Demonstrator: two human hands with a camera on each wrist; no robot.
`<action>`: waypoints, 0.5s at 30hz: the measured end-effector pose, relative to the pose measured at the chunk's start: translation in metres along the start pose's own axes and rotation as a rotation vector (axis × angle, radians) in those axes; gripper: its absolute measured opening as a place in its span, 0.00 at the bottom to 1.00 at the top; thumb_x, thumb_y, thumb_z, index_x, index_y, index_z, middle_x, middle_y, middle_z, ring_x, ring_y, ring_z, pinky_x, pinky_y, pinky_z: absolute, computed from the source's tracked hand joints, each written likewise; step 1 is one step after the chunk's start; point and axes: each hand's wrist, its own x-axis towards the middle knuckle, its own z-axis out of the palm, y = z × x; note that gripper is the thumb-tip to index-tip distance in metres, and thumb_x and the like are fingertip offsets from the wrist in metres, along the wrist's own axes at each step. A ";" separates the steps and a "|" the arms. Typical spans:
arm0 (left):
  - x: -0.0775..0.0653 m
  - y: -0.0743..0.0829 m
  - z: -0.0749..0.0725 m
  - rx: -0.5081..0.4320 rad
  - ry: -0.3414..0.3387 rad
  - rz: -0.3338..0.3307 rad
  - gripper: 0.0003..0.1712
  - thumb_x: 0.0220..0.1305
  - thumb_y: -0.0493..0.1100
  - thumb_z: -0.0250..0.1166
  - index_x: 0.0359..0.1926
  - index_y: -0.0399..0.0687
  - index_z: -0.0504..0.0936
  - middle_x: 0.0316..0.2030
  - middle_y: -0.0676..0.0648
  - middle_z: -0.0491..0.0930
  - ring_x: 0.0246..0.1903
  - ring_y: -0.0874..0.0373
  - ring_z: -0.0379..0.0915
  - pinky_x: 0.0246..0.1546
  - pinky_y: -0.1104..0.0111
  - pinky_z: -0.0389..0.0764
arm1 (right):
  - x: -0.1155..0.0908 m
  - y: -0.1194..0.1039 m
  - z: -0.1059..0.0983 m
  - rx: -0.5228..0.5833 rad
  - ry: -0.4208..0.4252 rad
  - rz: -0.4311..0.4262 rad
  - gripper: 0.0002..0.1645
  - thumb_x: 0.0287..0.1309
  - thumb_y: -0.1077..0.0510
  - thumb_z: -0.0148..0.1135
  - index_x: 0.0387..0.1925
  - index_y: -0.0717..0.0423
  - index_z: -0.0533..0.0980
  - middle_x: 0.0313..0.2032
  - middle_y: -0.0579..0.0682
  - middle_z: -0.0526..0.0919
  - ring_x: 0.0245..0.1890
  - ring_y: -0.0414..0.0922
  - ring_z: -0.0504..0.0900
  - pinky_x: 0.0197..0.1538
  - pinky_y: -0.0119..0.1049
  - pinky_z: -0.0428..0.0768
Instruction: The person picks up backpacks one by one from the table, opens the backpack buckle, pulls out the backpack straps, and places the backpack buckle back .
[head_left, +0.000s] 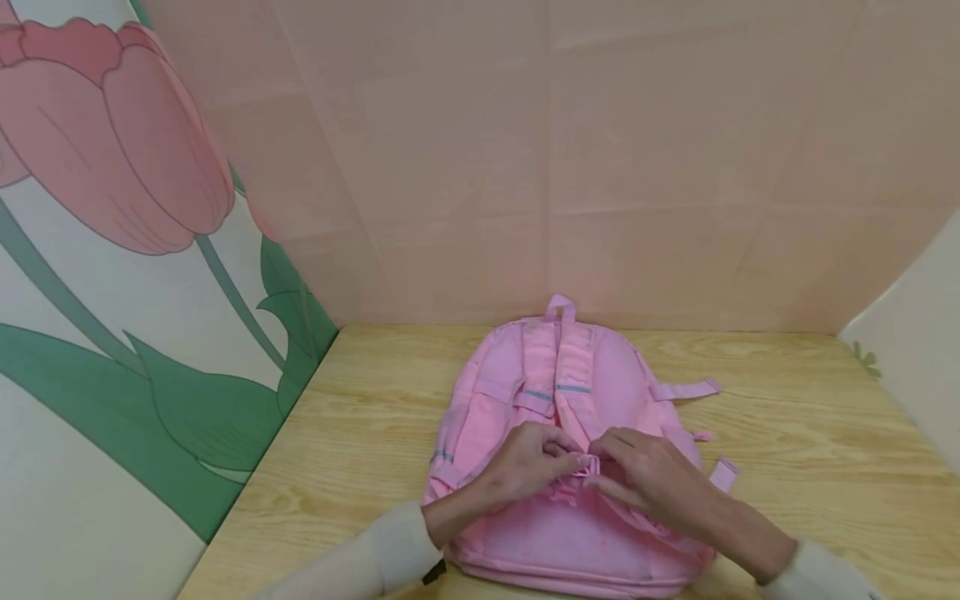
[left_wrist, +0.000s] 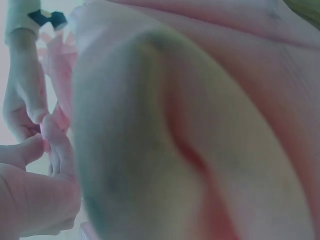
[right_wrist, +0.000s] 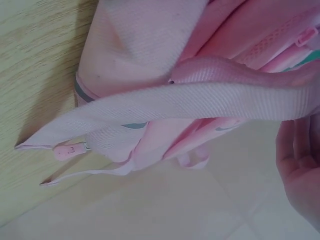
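Observation:
A pink backpack (head_left: pixel 547 533) lies with its shoulder straps facing up and its top loop (head_left: pixel 561 308) pointing away. Over its middle, my left hand (head_left: pixel 528 458) pinches a small pink plastic buckle (head_left: pixel 587 466) between thumb and fingers. From the other side, my right hand (head_left: pixel 652 471) holds the buckle's strap end. In the left wrist view, the fingertips of the left hand (left_wrist: pixel 40 195) and right hand (left_wrist: pixel 22 100) meet at a pink piece. Pink webbing (right_wrist: pixel 200 100) runs to the right hand (right_wrist: pixel 300 165) in the right wrist view. Fingers partly hide the buckle.
The backpack rests on a wood-grain table (head_left: pixel 352 392). Loose strap ends (head_left: pixel 690 389) stick out on its right side, near a pink zipper pull (right_wrist: pixel 70 151). A pinkish wall covering (head_left: pixel 450 167) stands behind, and a tulip-patterned panel (head_left: pixel 112 150) on the left.

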 end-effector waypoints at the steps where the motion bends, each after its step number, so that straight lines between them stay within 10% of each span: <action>1: 0.000 0.000 0.000 -0.016 0.000 -0.014 0.05 0.54 0.44 0.67 0.31 0.47 0.82 0.21 0.53 0.81 0.21 0.56 0.79 0.21 0.65 0.82 | 0.000 0.000 0.000 0.009 -0.002 0.005 0.17 0.47 0.45 0.67 0.36 0.49 0.75 0.31 0.37 0.75 0.27 0.32 0.72 0.29 0.25 0.75; 7: 0.000 -0.002 0.000 -0.171 -0.023 -0.076 0.05 0.53 0.42 0.67 0.31 0.45 0.82 0.22 0.46 0.82 0.24 0.46 0.80 0.26 0.54 0.82 | 0.003 -0.001 -0.005 0.144 -0.028 0.056 0.15 0.45 0.49 0.69 0.34 0.46 0.74 0.26 0.34 0.70 0.23 0.29 0.68 0.26 0.16 0.67; 15: -0.001 -0.006 -0.002 -0.335 -0.072 -0.115 0.07 0.53 0.38 0.66 0.33 0.40 0.81 0.26 0.38 0.82 0.30 0.35 0.78 0.31 0.48 0.79 | 0.001 0.003 -0.012 0.538 -0.249 0.293 0.08 0.53 0.59 0.63 0.32 0.46 0.72 0.24 0.38 0.75 0.23 0.34 0.74 0.23 0.27 0.77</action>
